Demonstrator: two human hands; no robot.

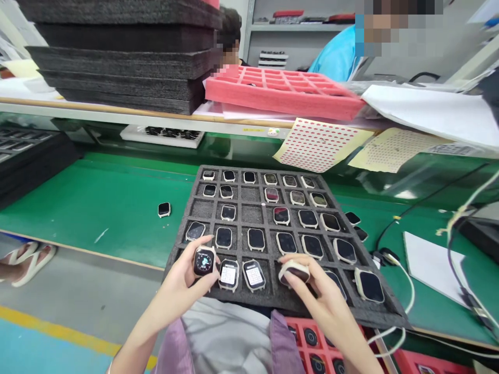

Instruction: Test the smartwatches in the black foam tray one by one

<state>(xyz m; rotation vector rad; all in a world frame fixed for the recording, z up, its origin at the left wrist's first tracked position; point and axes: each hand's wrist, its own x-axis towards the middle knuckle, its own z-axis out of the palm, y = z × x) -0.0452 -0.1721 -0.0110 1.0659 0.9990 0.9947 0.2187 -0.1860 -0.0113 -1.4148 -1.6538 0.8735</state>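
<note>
Between thumb and fingers, my left hand [186, 278] grips a lit smartwatch [204, 261] without a strap, its dial showing, above the near left corner of a black foam tray [268, 297]. Over the tray's front row, my right hand [317, 291] holds a tilted watch case [295, 271] with a dark screen. Several strapless watches sit in the tray's compartments, most with dark screens. Two of them, a left one [228, 274] and a right one [253, 275], display white lit screens between my hands. A few compartments in the middle rows hold no watch.
A lone watch [164, 209] lies on the green bench [128, 202]. Stacked black foam trays [125, 78] and a pink foam tray [280, 98] occupy the shelf. White cables [409, 291] and paper [432, 270] lie at right. Two people are beyond the shelf.
</note>
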